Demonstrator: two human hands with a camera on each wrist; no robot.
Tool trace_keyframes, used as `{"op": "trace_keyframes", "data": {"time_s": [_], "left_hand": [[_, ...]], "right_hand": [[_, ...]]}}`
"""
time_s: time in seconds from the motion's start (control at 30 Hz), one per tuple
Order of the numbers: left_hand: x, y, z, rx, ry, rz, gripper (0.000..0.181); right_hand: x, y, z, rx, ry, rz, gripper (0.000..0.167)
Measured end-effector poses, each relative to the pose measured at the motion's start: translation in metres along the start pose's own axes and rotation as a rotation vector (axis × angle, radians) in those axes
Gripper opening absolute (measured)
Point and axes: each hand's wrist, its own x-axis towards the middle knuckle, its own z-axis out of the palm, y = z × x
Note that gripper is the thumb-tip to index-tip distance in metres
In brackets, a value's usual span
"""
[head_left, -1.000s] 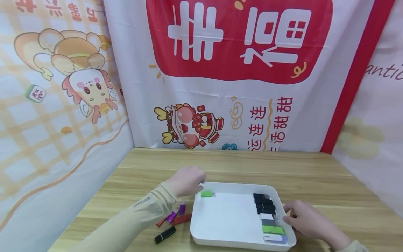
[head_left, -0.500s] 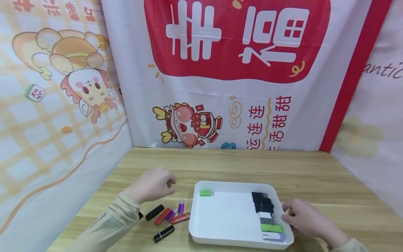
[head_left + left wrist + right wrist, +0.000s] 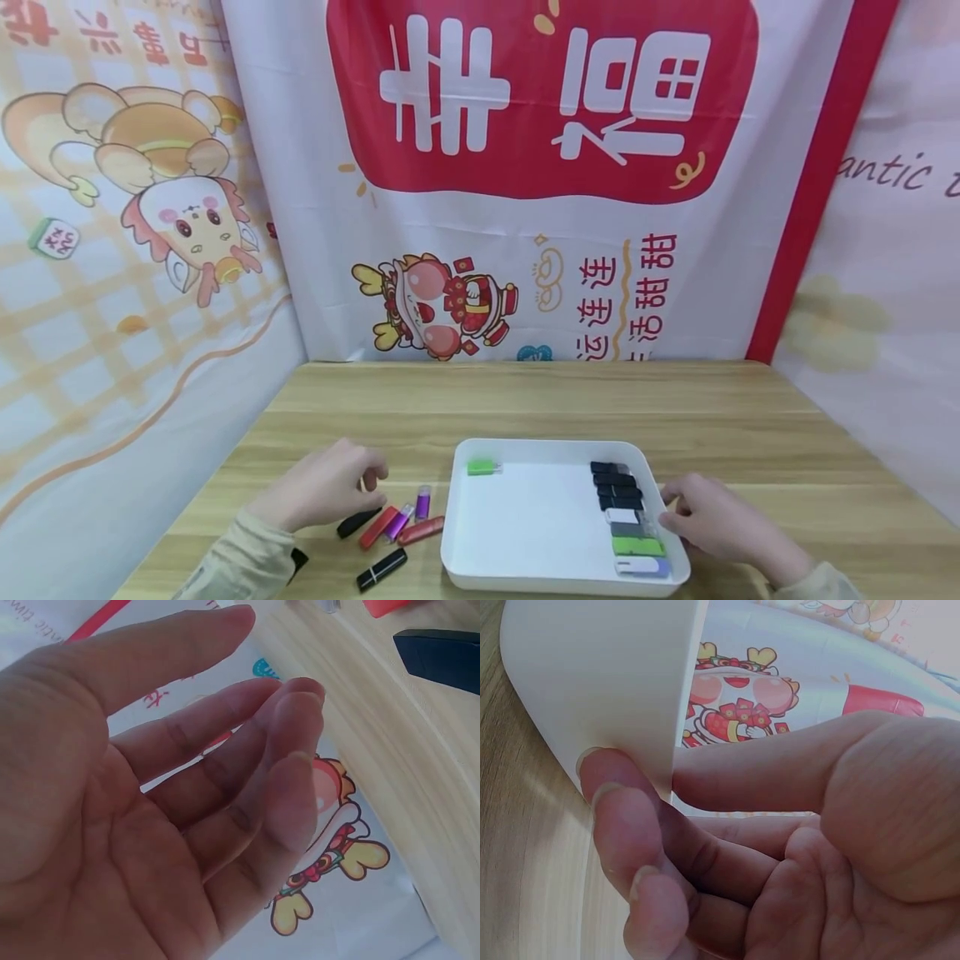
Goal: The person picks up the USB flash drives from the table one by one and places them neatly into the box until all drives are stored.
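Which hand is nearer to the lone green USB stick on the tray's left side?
Left. The left hand is outside the white tray, left of the green stick; the right hand holds the tray's right side, across from it.

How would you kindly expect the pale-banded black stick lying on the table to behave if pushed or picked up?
The black stick looks rigid, its straight edges suggesting a hard case. Being short and slim, it is probably light. With its flat-looking sides on the table, it seems likelier to slide than roll.
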Motion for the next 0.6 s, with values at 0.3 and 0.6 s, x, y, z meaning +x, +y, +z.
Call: {"op": "trace_keyframes", "data": {"time_s": [0.3, 0.6], "left_hand": [[-0.011, -0.017, 0.009, -0.103, 0.023, -0.013, 0.021], [-0.018, -0.029, 0.017, -0.085, 0.029, -0.037, 0.021]], "right_hand": [[0.001, -0.002, 0.001, -0.026, 0.033, 0.056, 0.018], [0.003, -0.004, 0.002, -0.037, 0.022, 0.08, 0.017]]}}
